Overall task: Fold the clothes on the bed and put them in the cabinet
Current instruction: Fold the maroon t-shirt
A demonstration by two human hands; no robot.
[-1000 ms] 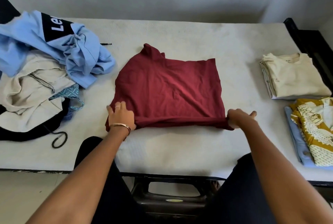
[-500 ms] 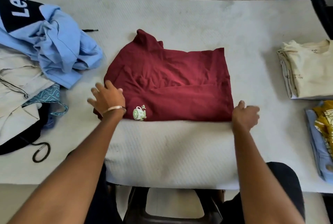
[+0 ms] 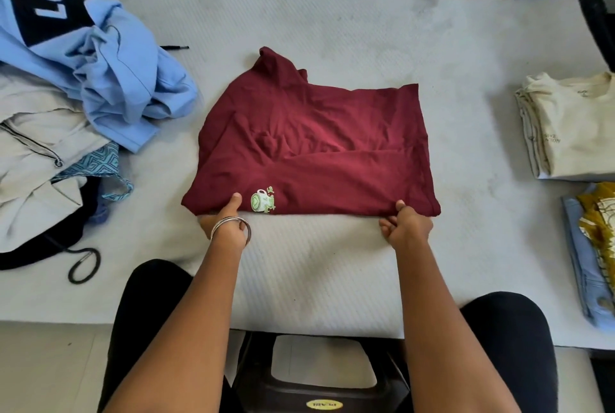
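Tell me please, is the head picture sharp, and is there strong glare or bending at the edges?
Head view: the red shirt and both hands, left and right, look sharp; light is soft and even, with no glare; the wide lens bows the bed edges, and the blue hoodie is cropped at the left.

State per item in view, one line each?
maroon shirt: partly folded, flat on bed, near edge gripped by both hands
left hand: pinching near-left corner
right hand: pinching near-right corner
blue hoodie: crumpled, unfolded
cream shirt: folded
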